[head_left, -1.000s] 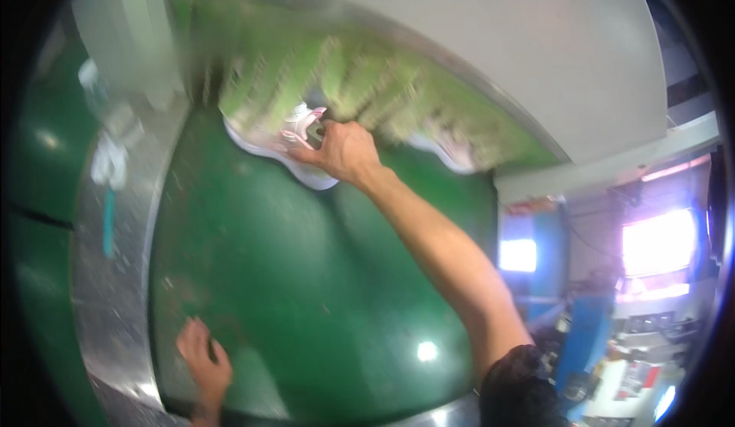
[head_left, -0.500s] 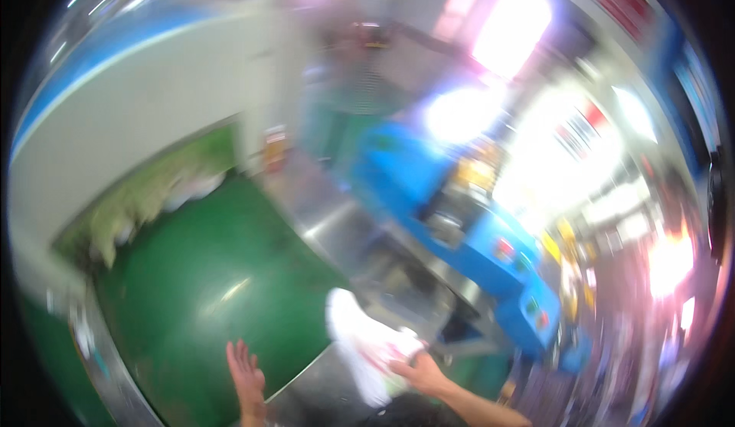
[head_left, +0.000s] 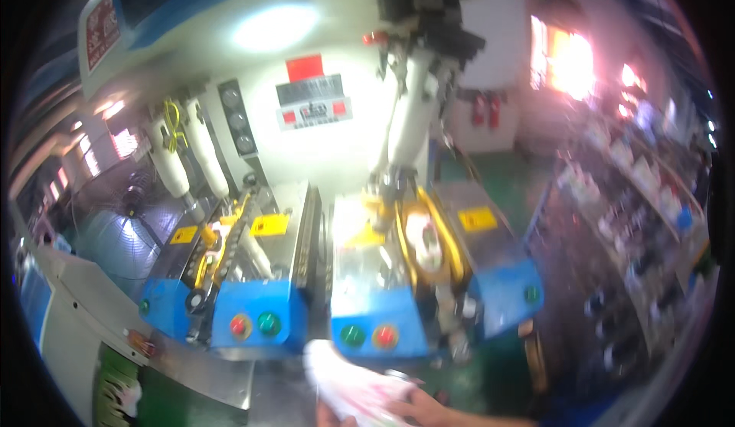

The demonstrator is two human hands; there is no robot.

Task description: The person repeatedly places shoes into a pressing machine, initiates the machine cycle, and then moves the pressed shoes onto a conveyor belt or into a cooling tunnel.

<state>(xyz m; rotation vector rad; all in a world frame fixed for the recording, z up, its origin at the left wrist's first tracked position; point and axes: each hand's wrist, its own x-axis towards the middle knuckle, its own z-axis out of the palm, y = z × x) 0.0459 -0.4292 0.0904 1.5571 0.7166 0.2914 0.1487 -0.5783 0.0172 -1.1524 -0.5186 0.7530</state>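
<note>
A white shoe (head_left: 348, 381) with pink marks lies tilted at the lower middle, its rounded end pointing up and left. My right hand (head_left: 425, 409) grips its right end, thumb along the near side. My left hand (head_left: 329, 415) is at the shoe's lower left; only a few curled fingers show against it, the rest cut off by the picture's lower edge. Just beyond the shoe stands a machine with two blue-fronted stations. Between the yellow side pads (head_left: 453, 243) of the right station sits a light-coloured shoe-like piece (head_left: 423, 243).
Green button (head_left: 353, 336) and red button (head_left: 386, 337) are on the blue front nearest the shoe. Yellow clamp parts (head_left: 218, 236) fill the left station. A rack (head_left: 635, 220) of shoes runs along the right. A floor fan (head_left: 134, 205) stands at the far left.
My view has swung right, from the green floor and pale cabinet to face the machine. My left hand, spread and apart before, is now at the shoe; my right still holds it.
</note>
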